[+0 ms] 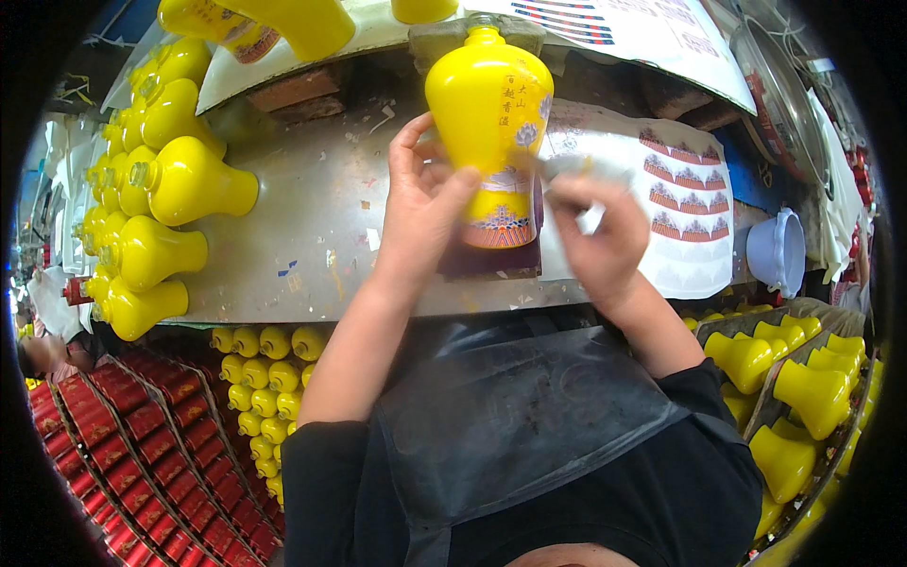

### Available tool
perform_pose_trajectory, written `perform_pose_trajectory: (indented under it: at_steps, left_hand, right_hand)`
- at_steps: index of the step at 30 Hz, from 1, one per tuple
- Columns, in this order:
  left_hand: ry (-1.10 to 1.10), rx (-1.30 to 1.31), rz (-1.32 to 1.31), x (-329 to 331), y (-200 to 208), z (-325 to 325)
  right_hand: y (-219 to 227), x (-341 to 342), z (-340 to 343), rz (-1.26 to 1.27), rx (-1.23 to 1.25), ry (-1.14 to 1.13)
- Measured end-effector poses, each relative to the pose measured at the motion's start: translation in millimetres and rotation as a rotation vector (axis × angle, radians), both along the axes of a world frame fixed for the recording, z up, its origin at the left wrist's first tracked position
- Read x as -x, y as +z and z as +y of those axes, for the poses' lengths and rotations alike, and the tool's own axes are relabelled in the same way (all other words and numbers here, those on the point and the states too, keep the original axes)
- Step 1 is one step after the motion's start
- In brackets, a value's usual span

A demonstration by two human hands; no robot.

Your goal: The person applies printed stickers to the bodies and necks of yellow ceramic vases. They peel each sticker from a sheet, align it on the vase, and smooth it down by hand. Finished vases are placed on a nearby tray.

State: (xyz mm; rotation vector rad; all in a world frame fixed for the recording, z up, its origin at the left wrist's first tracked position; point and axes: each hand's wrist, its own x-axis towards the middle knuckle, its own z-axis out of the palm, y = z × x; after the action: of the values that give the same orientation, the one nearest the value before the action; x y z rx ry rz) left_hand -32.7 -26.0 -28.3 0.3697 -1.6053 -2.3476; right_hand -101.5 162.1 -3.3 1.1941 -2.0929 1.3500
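Note:
A glossy yellow bottle point(484, 85) lies on the metal table, its base toward me and its neck on a grey support point(435, 42). Dark lettering, flower pictures and a patterned band around the base decorate it. My left hand point(420, 203) grips the bottle's left side, thumb across the front. On the other side, my right hand point(605, 231) is closed around a blurred, flat greyish piece point(595, 168) beside the lower body of the bottle. Motion blur hides what kind of thing it is. Beneath the bottle's base sits a dark purple pad point(491, 263).
A sheet of printed decals point(685, 184) lies to the right, near a pale lilac bucket point(777, 253). Yellow bottles point(198, 180) are piled along the table's left end. Below stand racks of red cylinders point(142, 454) and more yellow bottles point(812, 397). Bricks point(298, 90) support a raised board.

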Motion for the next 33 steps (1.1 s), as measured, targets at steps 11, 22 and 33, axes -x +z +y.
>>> perform_pose_trajectory:
  at_steps: [11, 22, 33]
  left_hand:
    - [-0.003, -0.072, 0.010, -1, -9, -5]
    - [-0.011, -0.183, 0.052, -6, -11, -9]
    - [-0.048, 0.498, 0.163, -31, -18, -1]
  right_hand:
    - [28, -9, -9, 0.498, -0.354, 0.302]
    - [45, -16, -26, 0.515, -0.549, 0.252]
    - [55, 63, -30, 0.456, -0.210, -0.064]
